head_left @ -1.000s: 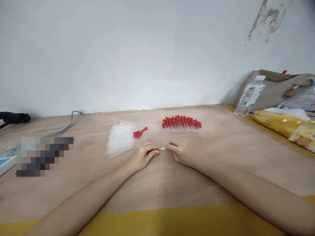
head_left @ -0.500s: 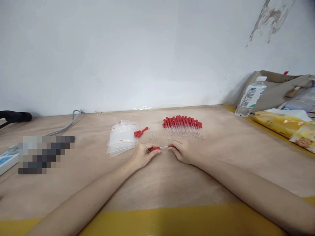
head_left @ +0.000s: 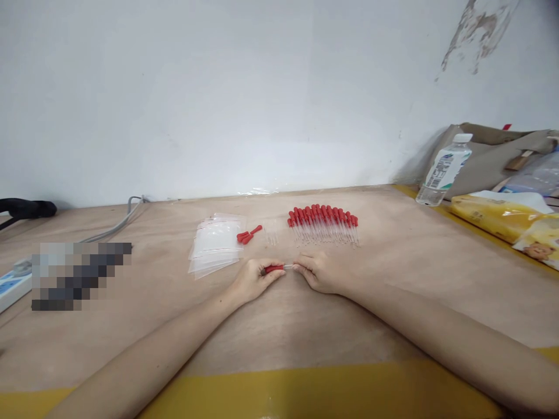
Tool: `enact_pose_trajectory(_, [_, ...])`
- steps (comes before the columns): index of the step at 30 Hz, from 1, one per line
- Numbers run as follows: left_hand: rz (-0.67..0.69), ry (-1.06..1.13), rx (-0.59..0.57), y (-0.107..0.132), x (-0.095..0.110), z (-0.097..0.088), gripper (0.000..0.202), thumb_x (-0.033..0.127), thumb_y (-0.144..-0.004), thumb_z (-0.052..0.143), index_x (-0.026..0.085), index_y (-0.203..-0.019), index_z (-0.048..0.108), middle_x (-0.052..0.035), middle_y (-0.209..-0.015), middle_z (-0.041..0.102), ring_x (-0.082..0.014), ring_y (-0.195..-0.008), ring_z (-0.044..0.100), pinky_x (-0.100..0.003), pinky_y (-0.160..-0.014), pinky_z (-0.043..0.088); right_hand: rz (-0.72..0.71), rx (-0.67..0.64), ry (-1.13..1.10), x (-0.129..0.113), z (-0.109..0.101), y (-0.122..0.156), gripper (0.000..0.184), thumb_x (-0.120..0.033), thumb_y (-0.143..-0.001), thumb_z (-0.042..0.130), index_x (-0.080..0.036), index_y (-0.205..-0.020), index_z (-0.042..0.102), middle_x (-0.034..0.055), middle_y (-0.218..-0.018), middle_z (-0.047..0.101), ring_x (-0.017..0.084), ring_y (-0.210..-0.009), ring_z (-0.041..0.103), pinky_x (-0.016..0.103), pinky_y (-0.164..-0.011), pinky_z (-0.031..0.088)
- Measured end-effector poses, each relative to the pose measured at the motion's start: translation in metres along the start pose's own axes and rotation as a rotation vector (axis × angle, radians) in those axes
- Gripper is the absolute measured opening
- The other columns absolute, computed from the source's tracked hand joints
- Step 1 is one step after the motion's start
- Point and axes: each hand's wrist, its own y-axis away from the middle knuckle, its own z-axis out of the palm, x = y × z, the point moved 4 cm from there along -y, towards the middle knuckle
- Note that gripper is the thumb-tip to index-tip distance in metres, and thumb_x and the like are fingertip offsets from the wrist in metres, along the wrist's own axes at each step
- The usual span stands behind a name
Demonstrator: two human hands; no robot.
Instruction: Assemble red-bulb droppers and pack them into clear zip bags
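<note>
A red rubber dropper bulb is pinched between the thumb and fingers of my left hand. Pinched in my right hand is a thin clear dropper tube, whose left end meets the bulb; how deep it sits inside is hidden. Beyond my hands lie a few loose red bulbs and, beside them, several bare clear tubes. Farther right, a fanned row of droppers has red bulbs pointing to the wall and clear tubes toward me.
Clear zip bags lie stacked left of the loose bulbs. A water bottle, a grey bag and a yellow packet stand at the right. On the left are a power strip, a grey cable and a blurred-out object.
My right hand has moved slightly left, toward my left hand. Less of the clear tube shows between the bulb and my right fingers.
</note>
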Motion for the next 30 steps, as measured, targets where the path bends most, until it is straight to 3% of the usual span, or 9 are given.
enact_pose_trajectory(5, [0.111,-0.069,-0.003,-0.004,-0.001,-0.005,0.018,0.030,-0.081,0.059,0.018,-0.091,0.069,-0.0031,-0.084,0.072,-0.0160,-0.073,0.067,-0.026,-0.069,0.053,0.091,-0.076,-0.096,-0.007,-0.006,-0.008,0.030,-0.023,-0.090,0.038,-0.016,-0.069,0.058,0.0034,-0.066,0.060,0.011,-0.058,0.049,0.022,-0.056,0.035])
enact_pose_trajectory(8, [0.209,-0.106,0.058,-0.006,-0.004,-0.013,0.016,0.030,-0.081,0.060,0.019,-0.088,0.069,-0.0033,-0.082,0.072,-0.0155,-0.072,0.066,-0.025,-0.068,0.053,0.146,-0.122,-0.065,-0.019,-0.014,-0.014,0.024,-0.019,-0.087,0.042,-0.016,-0.072,0.060,0.0038,-0.069,0.063,0.012,-0.060,0.052,0.023,-0.056,0.035])
enact_pose_trajectory(12, [0.168,-0.166,0.137,-0.006,-0.008,-0.020,0.023,0.031,-0.079,0.062,0.019,-0.099,0.066,-0.0051,-0.091,0.071,-0.0181,-0.082,0.066,-0.030,-0.077,0.053,0.269,-0.228,-0.011,-0.019,-0.030,-0.017,0.020,-0.014,-0.079,0.048,-0.018,-0.068,0.064,0.0040,-0.067,0.066,0.014,-0.059,0.056,0.024,-0.053,0.034])
enact_pose_trajectory(14, [0.086,-0.200,0.127,-0.007,-0.010,-0.021,0.035,0.032,-0.079,0.062,0.019,-0.111,0.061,-0.0067,-0.101,0.069,-0.0206,-0.092,0.064,-0.035,-0.085,0.050,0.370,-0.256,-0.088,-0.004,-0.038,-0.016,0.017,-0.014,-0.075,0.052,-0.019,-0.067,0.066,0.0028,-0.067,0.067,0.014,-0.059,0.057,0.024,-0.052,0.036])
enact_pose_trajectory(17, [0.047,-0.210,-0.005,-0.008,-0.007,-0.017,0.036,0.033,-0.082,0.057,0.018,-0.115,0.059,-0.0081,-0.113,0.064,-0.0223,-0.105,0.059,-0.039,-0.092,0.047,0.606,-0.209,-0.274,0.036,-0.046,-0.012,0.014,-0.023,-0.075,0.056,-0.019,-0.066,0.066,0.0016,-0.064,0.067,0.013,-0.056,0.058,0.023,-0.053,0.040])
enact_pose_trajectory(19, [0.077,-0.197,-0.090,-0.009,-0.004,-0.013,0.031,0.033,-0.085,0.053,0.018,-0.110,0.063,-0.0081,-0.114,0.063,-0.0221,-0.111,0.056,-0.040,-0.096,0.044,0.757,-0.084,-0.310,0.065,-0.051,-0.009,0.020,-0.028,-0.077,0.053,-0.018,-0.065,0.063,0.0015,-0.059,0.065,0.013,-0.053,0.058,0.023,-0.054,0.042])
enact_pose_trajectory(22, [0.099,-0.167,-0.108,-0.010,-0.003,-0.012,0.029,0.032,-0.086,0.051,0.018,-0.108,0.064,-0.0084,-0.114,0.063,-0.0220,-0.115,0.053,-0.042,-0.099,0.042,0.898,0.100,-0.125,0.096,-0.057,-0.008,0.025,-0.034,-0.075,0.054,-0.018,-0.056,0.060,0.0022,-0.056,0.062,0.015,-0.058,0.058,0.024,-0.056,0.041])
enact_pose_trajectory(25, [0.094,-0.151,-0.103,-0.010,-0.005,-0.011,0.030,0.032,-0.086,0.052,0.017,-0.109,0.064,-0.0087,-0.114,0.063,-0.0221,-0.115,0.053,-0.043,-0.099,0.042,0.937,0.145,0.038,0.107,-0.056,-0.012,0.026,-0.037,-0.072,0.056,-0.019,-0.054,0.059,0.0027,-0.059,0.062,0.017,-0.064,0.058,0.024,-0.055,0.038])
enact_pose_trajectory(30, [0.098,-0.169,-0.122,-0.009,-0.006,-0.010,0.031,0.031,-0.087,0.050,0.016,-0.111,0.063,-0.0093,-0.116,0.062,-0.0207,-0.116,0.052,-0.040,-0.100,0.041,0.999,0.123,0.102,0.111,-0.052,-0.016,0.026,-0.040,-0.071,0.054,-0.020,-0.055,0.061,0.0040,-0.066,0.063,0.019,-0.068,0.058,0.026,-0.053,0.035])
